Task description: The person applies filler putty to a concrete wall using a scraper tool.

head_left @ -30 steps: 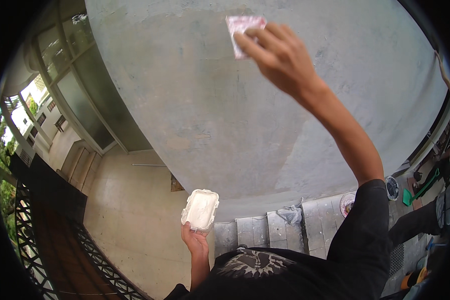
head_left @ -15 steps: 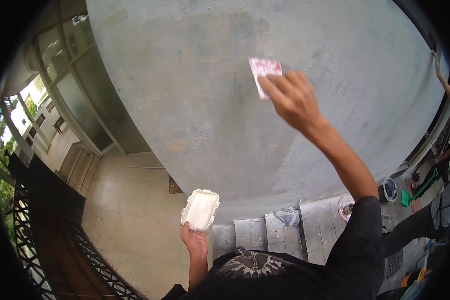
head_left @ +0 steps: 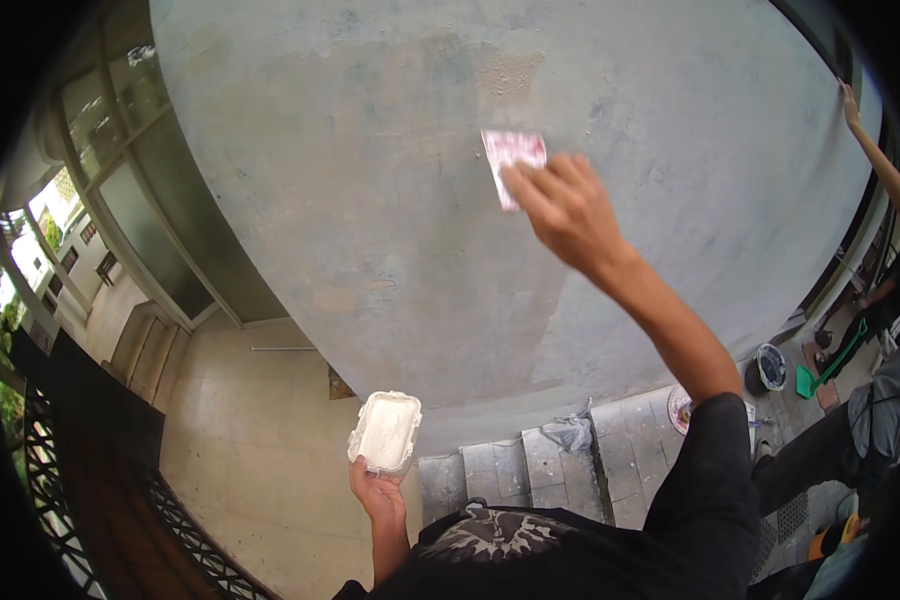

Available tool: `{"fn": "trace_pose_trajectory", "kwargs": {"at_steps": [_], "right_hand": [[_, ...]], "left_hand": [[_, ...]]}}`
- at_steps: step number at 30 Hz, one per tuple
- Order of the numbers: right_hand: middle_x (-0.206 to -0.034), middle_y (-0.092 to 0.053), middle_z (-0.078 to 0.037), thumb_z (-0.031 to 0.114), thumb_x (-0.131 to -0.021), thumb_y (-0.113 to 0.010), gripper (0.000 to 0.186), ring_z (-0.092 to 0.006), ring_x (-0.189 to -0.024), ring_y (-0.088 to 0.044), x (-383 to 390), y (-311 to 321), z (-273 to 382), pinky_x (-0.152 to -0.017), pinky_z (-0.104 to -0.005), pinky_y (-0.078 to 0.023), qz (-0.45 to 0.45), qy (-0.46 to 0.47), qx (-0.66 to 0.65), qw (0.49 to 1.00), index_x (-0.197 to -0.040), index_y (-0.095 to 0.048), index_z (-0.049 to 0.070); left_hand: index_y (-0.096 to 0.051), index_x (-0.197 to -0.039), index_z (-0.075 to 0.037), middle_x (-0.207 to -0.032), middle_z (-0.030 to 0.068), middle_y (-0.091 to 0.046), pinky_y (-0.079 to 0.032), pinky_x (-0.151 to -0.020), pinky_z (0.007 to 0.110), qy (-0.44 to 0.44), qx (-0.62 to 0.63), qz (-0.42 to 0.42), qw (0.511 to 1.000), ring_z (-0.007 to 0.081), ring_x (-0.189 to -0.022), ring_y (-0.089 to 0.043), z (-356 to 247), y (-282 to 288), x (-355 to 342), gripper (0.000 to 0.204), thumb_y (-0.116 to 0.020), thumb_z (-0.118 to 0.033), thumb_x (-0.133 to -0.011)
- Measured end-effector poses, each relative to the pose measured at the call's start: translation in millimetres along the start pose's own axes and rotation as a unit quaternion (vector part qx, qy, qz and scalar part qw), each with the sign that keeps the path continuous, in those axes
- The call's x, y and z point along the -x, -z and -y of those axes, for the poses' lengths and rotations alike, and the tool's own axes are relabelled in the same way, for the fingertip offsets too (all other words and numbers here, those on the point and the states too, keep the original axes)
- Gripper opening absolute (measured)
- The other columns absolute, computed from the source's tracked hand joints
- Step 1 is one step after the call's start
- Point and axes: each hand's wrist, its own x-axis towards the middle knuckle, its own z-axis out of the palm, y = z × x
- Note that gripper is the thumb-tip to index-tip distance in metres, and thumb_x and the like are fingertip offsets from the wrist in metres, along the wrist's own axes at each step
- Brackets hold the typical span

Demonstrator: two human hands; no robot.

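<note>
In my right hand (head_left: pixel 568 212) is a flat spreader (head_left: pixel 511 168), a thin plate smeared pink and white. Its blade is at the grey wall (head_left: pixel 420 240), though blur hides whether the edge touches. A rough, pitted patch (head_left: pixel 511 74) lies on the wall just above the spreader. Lower left, my left hand (head_left: pixel 378 492) grips the near end of a rectangular plastic tub (head_left: pixel 386 432). White paste fills the tub, and dried paste crusts its rim.
Tiled steps (head_left: pixel 545 468) run along the wall's foot, with a crumpled plastic bag (head_left: pixel 570 433) on them. At right stand a black bucket (head_left: pixel 767 370) and a green dustpan (head_left: pixel 806 381). Another person's hand (head_left: pixel 849 104) touches the wall's right side. A metal railing (head_left: pixel 185 520) curves at lower left.
The whole view has shifted slightly. A pitted patch now shows on the wall above the spreader where it looked smoother before. Both hands keep their holds.
</note>
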Motion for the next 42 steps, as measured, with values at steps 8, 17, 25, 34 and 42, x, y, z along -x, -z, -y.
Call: {"fn": "trace_pose_trajectory", "kwargs": {"at_steps": [8, 17, 25, 34, 42], "right_hand": [[-0.090, -0.070, -0.006, 0.002, -0.080, -0.065, 0.021, -0.0187, -0.084, -0.060, -75, 5, -80, -0.073, -0.0337, -0.046, -0.041, 0.032, 0.097, 0.994, -0.100, -0.069, 0.008], [-0.091, -0.069, -0.003, 0.000, -0.077, -0.065, 0.024, -0.0174, -0.079, -0.056, 5, -6, -22, -0.070, -0.0311, -0.043, 0.073, -0.003, -0.024, 0.997, -0.100, -0.068, 0.007], [-0.084, -0.066, -0.004, 0.006, -0.081, -0.062, 0.010, -0.0198, -0.083, -0.057, -128, 10, -82, -0.075, -0.0331, -0.044, -0.088, 0.071, 0.037, 0.993, -0.089, -0.066, 0.011], [-0.091, -0.070, -0.006, 0.006, -0.081, -0.065, 0.018, -0.0170, -0.085, -0.058, -20, -21, -5, -0.076, -0.0319, -0.045, 0.105, 0.075, -0.033, 0.991, -0.098, -0.067, 0.010], [-0.081, -0.064, -0.005, 0.011, -0.082, -0.060, 0.004, -0.0202, -0.083, -0.057, -110, 4, -62, -0.075, -0.0348, -0.044, -0.058, 0.088, 0.036, 0.994, -0.084, -0.064, 0.010]], "left_hand": [[-0.037, -0.137, -0.001, -0.136, 0.0209, -0.045, -0.052, -0.089, 0.051, -0.007, 0.026, -0.040, 0.999, 0.0378, -0.120, -0.053, 6, -4, -2, 0.059, -0.052, -0.033, -0.090], [-0.038, -0.136, -0.001, -0.136, 0.0209, -0.046, -0.052, -0.090, 0.051, -0.001, 0.016, -0.035, 0.999, 0.0380, -0.120, -0.053, -4, -5, 5, 0.058, -0.052, -0.032, -0.090], [-0.038, -0.137, -0.003, -0.137, 0.0202, -0.046, -0.051, -0.092, 0.050, 0.006, 0.024, -0.035, 0.999, 0.0365, -0.121, -0.053, 0, -8, 5, 0.058, -0.053, -0.033, -0.090], [-0.037, -0.139, -0.002, -0.138, 0.0189, -0.047, -0.052, -0.090, 0.052, 0.002, 0.002, -0.033, 0.999, 0.0352, -0.121, -0.053, -4, -2, 9, 0.061, -0.051, -0.037, -0.091], [-0.037, -0.139, -0.001, -0.138, 0.0194, -0.046, -0.050, -0.093, 0.052, 0.002, -0.008, -0.031, 0.999, 0.0349, -0.122, -0.052, 5, -6, 2, 0.062, -0.052, -0.037, -0.091]]}}
